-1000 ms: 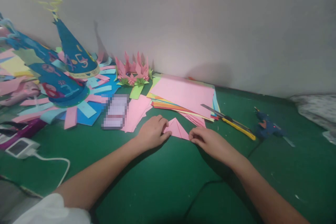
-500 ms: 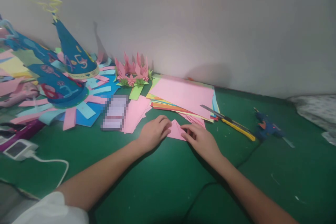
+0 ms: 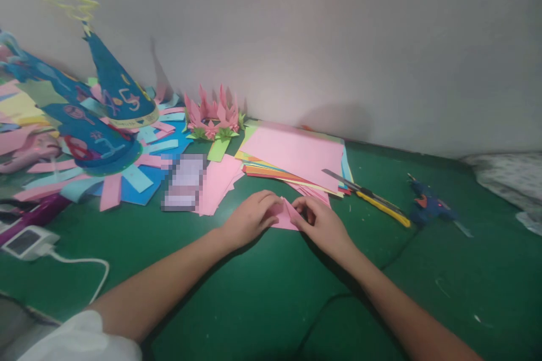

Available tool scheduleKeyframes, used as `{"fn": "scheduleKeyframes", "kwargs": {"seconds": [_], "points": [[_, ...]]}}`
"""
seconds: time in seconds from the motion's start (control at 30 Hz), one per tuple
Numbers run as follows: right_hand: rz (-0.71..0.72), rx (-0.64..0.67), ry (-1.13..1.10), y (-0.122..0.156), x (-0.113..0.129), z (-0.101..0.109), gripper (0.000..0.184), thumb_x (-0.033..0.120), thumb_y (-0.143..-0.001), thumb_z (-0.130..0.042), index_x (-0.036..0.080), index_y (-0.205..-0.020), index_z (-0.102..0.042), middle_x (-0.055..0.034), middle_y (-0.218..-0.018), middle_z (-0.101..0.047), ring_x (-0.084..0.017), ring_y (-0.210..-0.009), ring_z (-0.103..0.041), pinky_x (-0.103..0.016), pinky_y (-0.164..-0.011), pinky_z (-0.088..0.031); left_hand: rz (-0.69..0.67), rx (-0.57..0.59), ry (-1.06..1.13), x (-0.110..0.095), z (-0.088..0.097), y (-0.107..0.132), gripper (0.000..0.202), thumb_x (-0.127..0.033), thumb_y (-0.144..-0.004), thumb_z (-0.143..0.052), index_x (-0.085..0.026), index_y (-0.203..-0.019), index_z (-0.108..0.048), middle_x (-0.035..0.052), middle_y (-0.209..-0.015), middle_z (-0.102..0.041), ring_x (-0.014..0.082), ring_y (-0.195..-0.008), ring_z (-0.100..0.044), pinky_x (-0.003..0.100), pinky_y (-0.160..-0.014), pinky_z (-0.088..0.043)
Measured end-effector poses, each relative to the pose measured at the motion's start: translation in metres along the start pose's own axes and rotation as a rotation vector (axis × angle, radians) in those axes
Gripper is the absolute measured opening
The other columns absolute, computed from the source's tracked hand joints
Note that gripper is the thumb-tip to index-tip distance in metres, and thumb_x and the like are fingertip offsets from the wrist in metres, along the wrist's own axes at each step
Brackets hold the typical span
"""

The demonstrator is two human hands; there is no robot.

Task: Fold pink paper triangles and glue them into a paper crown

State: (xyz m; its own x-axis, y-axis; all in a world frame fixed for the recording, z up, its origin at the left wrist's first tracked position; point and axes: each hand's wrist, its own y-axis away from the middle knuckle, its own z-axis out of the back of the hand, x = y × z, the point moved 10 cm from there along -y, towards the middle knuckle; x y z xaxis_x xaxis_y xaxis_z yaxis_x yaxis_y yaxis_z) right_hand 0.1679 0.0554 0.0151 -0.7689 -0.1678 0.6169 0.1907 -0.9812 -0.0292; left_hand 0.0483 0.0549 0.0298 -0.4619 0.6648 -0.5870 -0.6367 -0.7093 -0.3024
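A small piece of folded pink paper (image 3: 284, 218) lies on the green table between my hands, its peak pointing away from me. My left hand (image 3: 253, 216) grips its left side with curled fingers. On the right side, my right hand (image 3: 324, 223) pinches the edge between thumb and fingers. Just beyond the hands is a stack of coloured paper (image 3: 296, 146), pink on top. Left of my left hand, pink paper pieces (image 3: 220, 183) lie fanned beside a phone (image 3: 185, 181) with a blurred screen.
A yellow utility knife (image 3: 383, 207) rests partly on the stack, blade out. Right of it lies a blue glue gun (image 3: 434, 203) with a cord. A pink paper crown (image 3: 214, 115), blue cone hats (image 3: 121, 90) and a white device (image 3: 30, 242) with a cable occupy the left.
My left fingers have shifted up over the paper's peak, and my right fingers have moved in along its right edge. More of the peak is covered now.
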Motion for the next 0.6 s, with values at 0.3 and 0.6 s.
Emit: {"fn": "scheduleKeyframes", "kwargs": {"seconds": [0.3,0.6], "points": [[0.059,-0.065,-0.002,0.0,0.009,0.005,0.017,0.036,-0.085,-0.051,0.022,-0.083,-0.061,0.0,-0.078,-0.064,-0.014,-0.065,-0.055,-0.025,-0.058,-0.04,0.096,-0.036,-0.04,0.008,0.002,-0.001,0.004,-0.014,-0.086,-0.048,-0.016,-0.089,-0.049,0.0023,-0.079,-0.058,0.0147,-0.073,-0.053,0.027,-0.069,-0.043],[0.137,-0.069,0.066,-0.001,0.015,0.003,0.011,0.027,-0.083,-0.05,0.022,-0.076,-0.057,-0.0011,-0.078,-0.062,-0.015,-0.066,-0.054,-0.026,-0.058,-0.039,0.143,-0.08,-0.097,0.011,0.002,-0.001,0.011,-0.017,-0.086,-0.049,-0.016,-0.097,-0.05,0.003,-0.082,-0.061,0.0161,-0.076,-0.057,0.028,-0.07,-0.044]]}}
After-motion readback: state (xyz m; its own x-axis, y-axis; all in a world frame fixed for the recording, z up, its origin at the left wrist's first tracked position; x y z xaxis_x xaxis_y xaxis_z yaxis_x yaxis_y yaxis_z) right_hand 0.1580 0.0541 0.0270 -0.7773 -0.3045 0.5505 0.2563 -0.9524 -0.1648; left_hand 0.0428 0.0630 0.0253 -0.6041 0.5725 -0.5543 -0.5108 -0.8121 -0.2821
